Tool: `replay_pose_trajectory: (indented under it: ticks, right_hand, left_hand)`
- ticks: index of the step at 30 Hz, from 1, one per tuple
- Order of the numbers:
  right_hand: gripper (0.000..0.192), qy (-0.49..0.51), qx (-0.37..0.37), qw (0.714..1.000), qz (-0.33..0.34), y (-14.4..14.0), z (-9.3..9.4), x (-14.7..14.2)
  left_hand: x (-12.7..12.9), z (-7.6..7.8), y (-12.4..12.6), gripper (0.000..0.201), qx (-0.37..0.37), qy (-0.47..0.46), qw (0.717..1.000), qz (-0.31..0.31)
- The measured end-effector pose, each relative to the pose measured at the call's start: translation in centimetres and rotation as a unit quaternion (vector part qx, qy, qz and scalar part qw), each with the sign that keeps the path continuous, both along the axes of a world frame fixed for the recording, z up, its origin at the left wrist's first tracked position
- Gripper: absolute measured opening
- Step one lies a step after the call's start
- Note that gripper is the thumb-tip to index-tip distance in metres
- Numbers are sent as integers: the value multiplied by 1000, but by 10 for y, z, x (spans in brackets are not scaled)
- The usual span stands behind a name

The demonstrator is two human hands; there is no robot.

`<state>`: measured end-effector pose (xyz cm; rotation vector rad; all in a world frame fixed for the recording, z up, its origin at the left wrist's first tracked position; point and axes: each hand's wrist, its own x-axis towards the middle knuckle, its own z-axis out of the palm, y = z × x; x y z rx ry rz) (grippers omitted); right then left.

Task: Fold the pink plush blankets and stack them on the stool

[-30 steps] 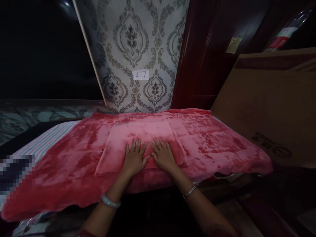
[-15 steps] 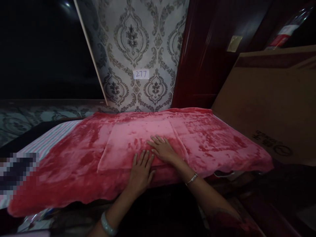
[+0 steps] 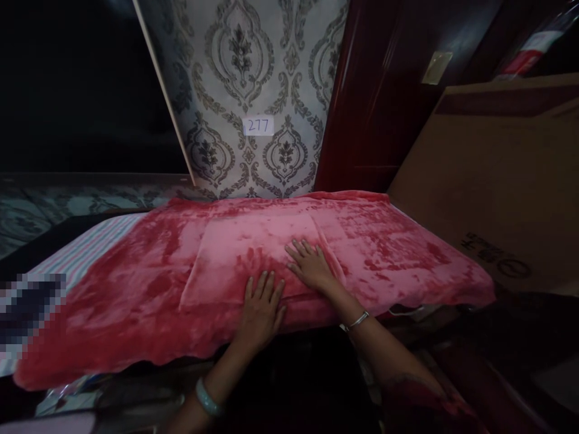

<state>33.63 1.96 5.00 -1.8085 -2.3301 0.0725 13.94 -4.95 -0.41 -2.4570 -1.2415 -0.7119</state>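
A folded pink plush cloth (image 3: 221,259) lies flat in the middle of a larger red-pink plush blanket (image 3: 149,307). My left hand (image 3: 261,307) rests palm down on the front edge of the folded cloth, fingers stretched out and a little apart. Farther right, my right hand (image 3: 312,265) lies flat on the right part of that same cloth, its fingers spread. Neither hand grips anything. Darker brushed marks show in the pile between and behind the hands.
A striped sheet (image 3: 94,247) shows from under the blanket at left. At right stands a large cardboard box (image 3: 493,163), with a bottle (image 3: 529,54) above it. Behind are patterned wallpaper with a paper label (image 3: 258,125), a dark screen (image 3: 81,90) and a dark red wooden panel (image 3: 362,108).
My right hand has slid to the right across the folded cloth, away from the left hand. The left hand stays nearly in place. The view has tilted slightly.
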Motion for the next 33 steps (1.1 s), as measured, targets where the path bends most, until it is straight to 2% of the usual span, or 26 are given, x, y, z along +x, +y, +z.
replay_pose_trajectory:
  ticks: [4, 7, 9, 12, 14, 17, 23, 27, 29, 33]
  right_hand:
    - [51, 26, 11, 1000, 2, -2, 1, 9]
    - [48, 83, 67, 993, -44, -8, -7, 30]
    - [50, 154, 109, 979, -79, -14, -19, 49]
    - [55, 269, 126, 947, -124, -24, -40, 75]
    - [58, 316, 106, 930, -154, -30, -50, 84]
    - [61, 348, 69, 917, -184, -33, -54, 86]
    - [70, 386, 6, 904, -186, -27, -44, 84]
    - [77, 400, -26, 897, -184, -26, -41, 88]
    - [82, 412, -32, 894, -172, -28, -43, 89]
    - [80, 471, -20, 873, -122, -33, -45, 90]
  left_hand:
    - [-4, 7, -1, 52, -17, 2, 1000, -14]
    - [-24, 19, -1, 51, -31, 0, 999, -22]
    - [-50, 28, 1, 44, -28, -24, 999, 12]
    - [-99, 37, 7, 44, -27, -97, 988, 119]
    - [-128, 39, 12, 50, -67, -166, 967, 179]
    - [-154, 39, 16, 60, -171, -281, 922, 203]
    - [-159, 54, 25, 72, -283, -429, 818, 259]
    - [-164, 60, 37, 77, -339, -507, 750, 255]
    - [-166, 57, 41, 77, -345, -522, 742, 240]
    - [-167, 51, 41, 73, -314, -549, 751, 187]
